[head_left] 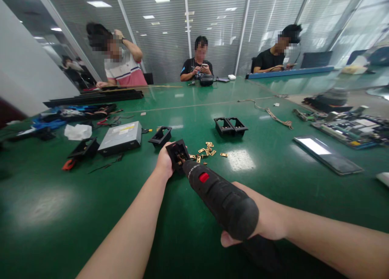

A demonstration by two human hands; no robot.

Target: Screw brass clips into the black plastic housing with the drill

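My right hand point(263, 220) is wrapped round a black electric screwdriver point(220, 198) with a red switch, its tip pointing into a small black plastic housing point(178, 152). My left hand point(164, 162) grips that housing from the left and holds it on the green table point(182, 238). Several small brass plates point(208, 150) lie scattered just right of the housing. Two joined black housings point(230, 126) sit farther back, and another single black housing point(160, 135) lies to the left.
A grey optical drive point(120, 137), a black part point(83, 148) and white paper point(78, 131) lie at the left. A phone point(327, 154) and circuit boards point(349, 127) are at the right. Three people sit along the far side.
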